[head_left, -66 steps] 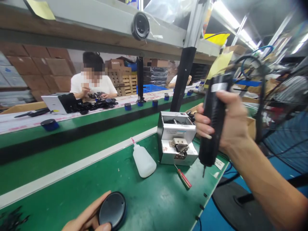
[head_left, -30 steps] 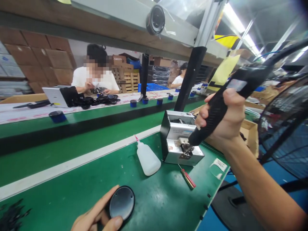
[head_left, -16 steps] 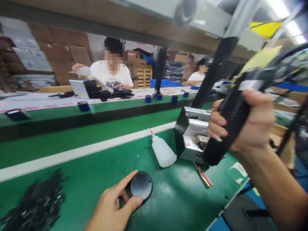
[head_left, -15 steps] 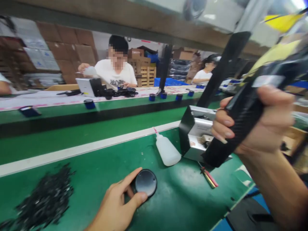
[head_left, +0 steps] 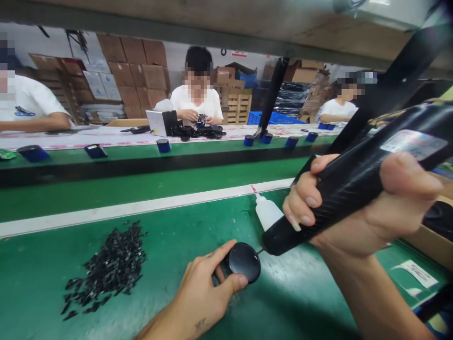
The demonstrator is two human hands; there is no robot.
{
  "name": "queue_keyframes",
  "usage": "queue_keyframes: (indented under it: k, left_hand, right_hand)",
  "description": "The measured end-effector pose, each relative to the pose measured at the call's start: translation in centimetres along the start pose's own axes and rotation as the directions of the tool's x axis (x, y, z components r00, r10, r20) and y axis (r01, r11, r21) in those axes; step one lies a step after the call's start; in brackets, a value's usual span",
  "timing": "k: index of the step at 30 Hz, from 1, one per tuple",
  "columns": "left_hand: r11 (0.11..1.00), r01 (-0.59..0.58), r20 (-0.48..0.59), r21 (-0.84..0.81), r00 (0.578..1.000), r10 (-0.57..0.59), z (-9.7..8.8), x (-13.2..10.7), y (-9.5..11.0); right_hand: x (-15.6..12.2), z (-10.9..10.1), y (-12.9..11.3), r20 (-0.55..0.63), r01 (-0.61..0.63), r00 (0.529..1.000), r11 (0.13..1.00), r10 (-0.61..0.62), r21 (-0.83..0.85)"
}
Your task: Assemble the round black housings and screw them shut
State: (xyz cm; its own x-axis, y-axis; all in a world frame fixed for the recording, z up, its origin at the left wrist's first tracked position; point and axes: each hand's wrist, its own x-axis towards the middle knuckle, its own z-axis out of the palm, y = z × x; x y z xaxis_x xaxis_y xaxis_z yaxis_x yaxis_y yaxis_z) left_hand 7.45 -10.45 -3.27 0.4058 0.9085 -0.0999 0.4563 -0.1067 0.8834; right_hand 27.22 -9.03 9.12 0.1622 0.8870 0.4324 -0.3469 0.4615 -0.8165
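My left hand (head_left: 208,283) grips a round black part (head_left: 245,262), like a cap, thumb on its face and fingers round its edge, just above the green table. Wrapped round a black electric screwdriver (head_left: 339,184), my right hand (head_left: 364,203) holds it at a slant. The thin bit of the screwdriver points down to the left and reaches the right rim of the round part; whether it sits in a screw cannot be seen. Partly behind the screwdriver's tip lies a white squeeze bottle (head_left: 268,213) with a red-marked nozzle.
A heap of small black pieces (head_left: 109,259) lies at left on the green table. Beyond the white strip (head_left: 141,208), several blue-sided round parts (head_left: 163,145) stand on a ledge. Co-workers sit opposite. A cardboard box (head_left: 435,245) is at right, and a shelf beam (head_left: 177,40) crosses overhead.
The screwdriver has come down and left, its bit now at the round part's rim. My left hand still holds that part. The camera view has shifted leftward.
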Motion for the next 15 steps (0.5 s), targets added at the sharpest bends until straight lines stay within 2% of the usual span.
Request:
queue_keyframes:
  k: [5,9,15]
  left_hand:
    - [0.999,0.048,0.011,0.024,0.999,-0.049,0.05,0.11,-0.02]
    - [0.997,0.069,0.022,0.024,0.997,-0.069,-0.03,0.22,0.16]
    - [0.997,0.077,0.025,0.011,0.997,-0.077,-0.09,0.32,0.23]
  right_hand:
    - [-0.27,-0.47,0.80,-0.020,0.003,1.000,0.998,-0.002,0.062]
    - [-0.11,-0.23,0.55,-0.020,-0.043,0.999,0.997,0.044,0.066]
    - [0.18,-0.53,-0.05,0.071,-0.117,0.991,0.992,0.113,0.044]
